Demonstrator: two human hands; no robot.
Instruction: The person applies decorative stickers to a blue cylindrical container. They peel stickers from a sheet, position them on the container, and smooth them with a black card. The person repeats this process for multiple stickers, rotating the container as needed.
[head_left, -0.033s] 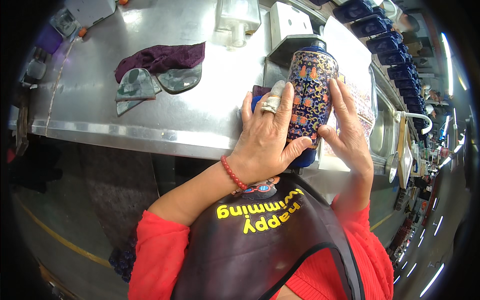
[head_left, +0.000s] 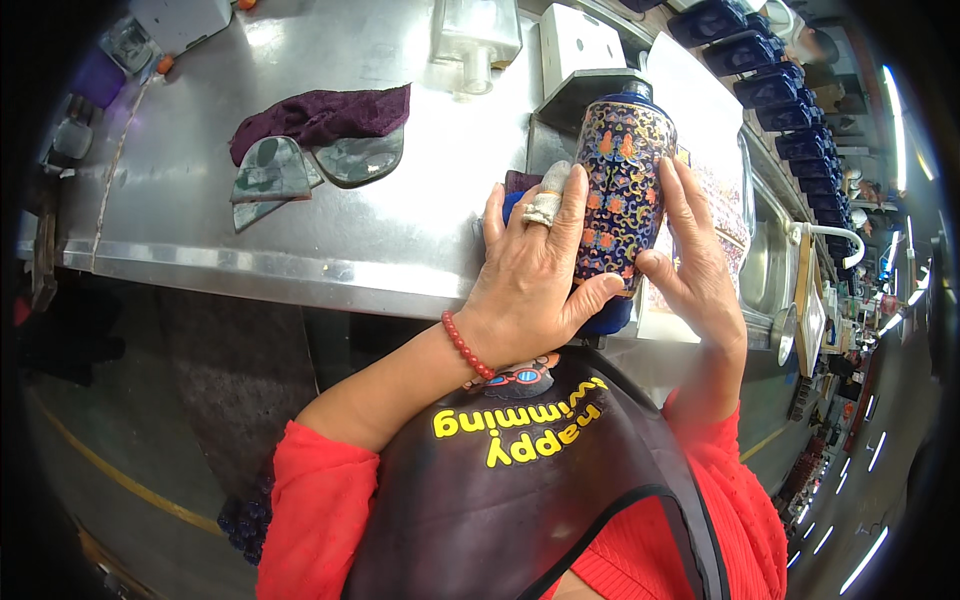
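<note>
A dark blue bottle (head_left: pixel 622 190) with an orange and yellow floral pattern lies tilted before me, its neck pointing away. Along its left side rests my left hand (head_left: pixel 530 270), the index finger stretched flat on the wall and the thumb across the lower end. One finger wears a whitish wrapping. My right hand (head_left: pixel 700 260) touches the opposite side with fingertips and thumb, so the bottle is held between both hands. Beneath its near end shows a blue padded thing (head_left: pixel 612 318). White sheets (head_left: pixel 690 85), partly printed with a coloured pattern, lie right of the bottle.
On the metal table (head_left: pixel 200 210), a purple cloth (head_left: pixel 335 115) lies over flat dark green pieces (head_left: pixel 275 172). A clear glass bottle (head_left: pixel 478 40) and white box (head_left: pixel 578 48) stand farther back. At right are a sink (head_left: pixel 762 260), white tap (head_left: pixel 850 245) and several blue bottles (head_left: pixel 770 88).
</note>
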